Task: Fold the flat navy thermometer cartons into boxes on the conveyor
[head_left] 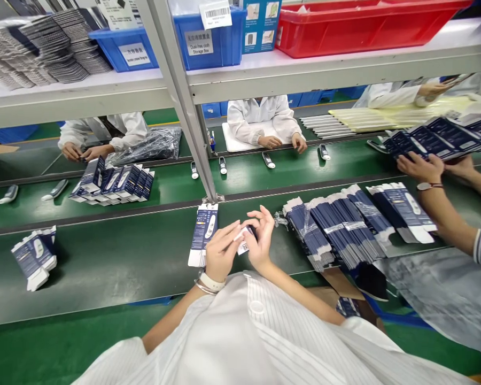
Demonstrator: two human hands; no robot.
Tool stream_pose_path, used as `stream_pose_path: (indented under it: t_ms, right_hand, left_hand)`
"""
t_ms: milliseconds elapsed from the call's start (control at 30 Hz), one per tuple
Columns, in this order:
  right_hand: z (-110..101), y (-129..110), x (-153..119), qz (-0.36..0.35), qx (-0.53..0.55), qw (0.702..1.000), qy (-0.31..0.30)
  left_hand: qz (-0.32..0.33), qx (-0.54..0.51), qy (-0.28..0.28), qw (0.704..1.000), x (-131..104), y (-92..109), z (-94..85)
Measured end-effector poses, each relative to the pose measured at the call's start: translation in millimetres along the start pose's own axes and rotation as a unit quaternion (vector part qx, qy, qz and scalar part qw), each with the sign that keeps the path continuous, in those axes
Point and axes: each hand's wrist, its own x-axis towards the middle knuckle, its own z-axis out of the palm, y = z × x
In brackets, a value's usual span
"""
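Observation:
In front of my chest I hold a small carton, seen nearly end-on, with a white printed end and a dark side showing. My left hand presses its fingertips against the white end. On the other side, my right hand grips the carton with thumb and palm, its fingertips raised. Much of the carton is hidden by my fingers. Just left of my hands, a flat blue-and-white carton lies on the green work surface. Bundles of flat cartons lie to the right.
A metal post rises ahead, supporting a shelf with blue bins and a red bin. Handheld devices and a carton pile lie on the conveyor beyond. A co-worker's hands hold cartons at right. More cartons lie left.

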Motion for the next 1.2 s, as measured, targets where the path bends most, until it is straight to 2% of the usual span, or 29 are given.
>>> stream_pose_path:
  t_ms: [67, 100, 167, 233, 367, 467, 567, 967, 1200]
  right_hand:
    - [0.2, -0.2, 0.8, 0.011, 0.018, 1.000, 0.017]
    - [0.1, -0.3, 1.6, 0.016, 0.021, 0.999, 0.028]
    - [-0.7, 0.3, 3.3, 0.019, 0.009, 0.999, 0.044]
    - [-2.4, 2.3, 4.7, 0.013, -0.009, 0.999, 0.050]
    - [-7.5, 8.0, 6.1, -0.007, -0.030, 0.999, 0.035]
    - [-10.7, 10.8, 6.2, -0.009, -0.048, 0.999, 0.016]
    - [-12.4, 12.3, 6.1, -0.006, -0.069, 0.998, 0.005]
    - [-10.3, 11.8, 7.9, 0.029, -0.053, 0.998, 0.018]
    - [-10.3, 10.0, 9.1, 0.048, -0.040, 0.997, 0.038]
  left_hand:
    - [0.105, 0.063, -0.003, 0.992, -1.9, -3.6, -1.5]
    - [0.137, 0.081, -0.012, 0.987, -2.4, -5.7, -2.4]
    - [0.153, 0.094, -0.033, 0.983, -2.5, -9.5, -3.6]
    - [0.114, 0.081, -0.045, 0.989, -1.7, -11.4, -3.6]
    - [-0.039, 0.002, -0.046, 0.998, 2.2, -8.9, -1.6]
    - [-0.101, -0.040, -0.092, 0.990, 6.7, -4.9, -2.2]
    - [-0.092, -0.034, -0.115, 0.989, 10.2, -2.3, -3.7]
    - [-0.065, 0.031, -0.037, 0.997, 7.1, -1.0, 6.0]
    - [-0.085, 0.035, -0.035, 0.995, 8.1, -4.9, 12.1]
